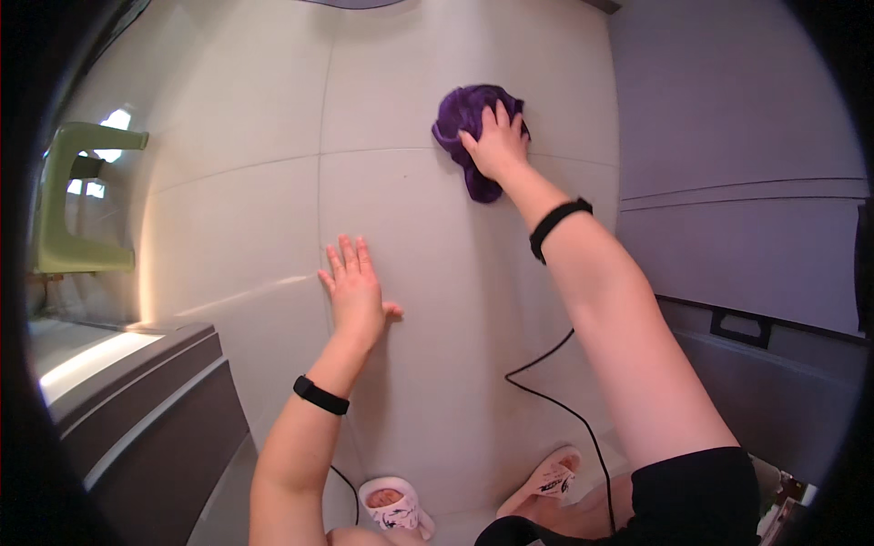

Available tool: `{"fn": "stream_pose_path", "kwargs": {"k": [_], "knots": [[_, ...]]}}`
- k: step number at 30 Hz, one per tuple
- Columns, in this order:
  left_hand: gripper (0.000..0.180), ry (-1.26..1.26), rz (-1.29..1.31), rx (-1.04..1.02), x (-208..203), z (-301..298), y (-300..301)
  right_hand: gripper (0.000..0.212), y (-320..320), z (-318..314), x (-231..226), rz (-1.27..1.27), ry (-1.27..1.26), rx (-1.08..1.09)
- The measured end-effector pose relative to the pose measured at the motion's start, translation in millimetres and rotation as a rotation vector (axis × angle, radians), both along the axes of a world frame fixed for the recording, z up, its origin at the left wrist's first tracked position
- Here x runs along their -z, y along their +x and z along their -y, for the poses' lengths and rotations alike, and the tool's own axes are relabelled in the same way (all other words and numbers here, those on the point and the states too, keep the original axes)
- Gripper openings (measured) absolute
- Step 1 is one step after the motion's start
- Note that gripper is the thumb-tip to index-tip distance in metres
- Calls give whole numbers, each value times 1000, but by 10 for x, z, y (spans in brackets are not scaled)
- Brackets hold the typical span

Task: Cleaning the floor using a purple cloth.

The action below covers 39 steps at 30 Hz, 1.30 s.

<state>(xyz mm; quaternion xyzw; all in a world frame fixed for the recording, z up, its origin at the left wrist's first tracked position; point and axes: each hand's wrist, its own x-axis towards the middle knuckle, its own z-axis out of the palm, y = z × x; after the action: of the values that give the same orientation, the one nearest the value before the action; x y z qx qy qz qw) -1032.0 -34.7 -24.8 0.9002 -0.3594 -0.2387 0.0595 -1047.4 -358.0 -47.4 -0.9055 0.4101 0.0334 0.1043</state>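
Observation:
My right hand (499, 144) reaches far forward and presses down on a bunched purple cloth (462, 116) on the floor. Its fingers and thumb are bent into the folds and grip them. One end of the cloth (482, 187) trails toward me beside the wrist. Nearer to me and further left, my left hand (353, 291) lies palm down on the pale tiles (428, 264), open, fingers stretched out and thumb apart, holding nothing. Each arm wears a black band.
A green plastic stool (59, 200) stands at the left. Grey cabinet fronts (737, 109) run along the right side; a dark-grey cabinet or drawer unit (164, 428) is at lower left. A black cord (555, 409) crosses the floor near my slippered feet (396, 503).

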Motion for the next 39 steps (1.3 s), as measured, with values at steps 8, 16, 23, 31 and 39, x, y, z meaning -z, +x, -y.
{"fn": "stream_pose_path", "kwargs": {"k": [8,16,23,31,39], "knots": [[137,-15,5,1,89,-35,30,72,-1620,-823,29,78,-42,-50],[133,-38,6,-4,20,-16,59,78,-2766,-1418,-264,-47,117,-117],[134,3,-3,0,35,-25,32,82,-1171,-671,97,89,29,202],[137,10,7,8,59,4,63,86,174,-473,28,111,28,128],[138,-42,18,14,38,-60,30,65,-611,-1156,26,354,173,-569]]}}
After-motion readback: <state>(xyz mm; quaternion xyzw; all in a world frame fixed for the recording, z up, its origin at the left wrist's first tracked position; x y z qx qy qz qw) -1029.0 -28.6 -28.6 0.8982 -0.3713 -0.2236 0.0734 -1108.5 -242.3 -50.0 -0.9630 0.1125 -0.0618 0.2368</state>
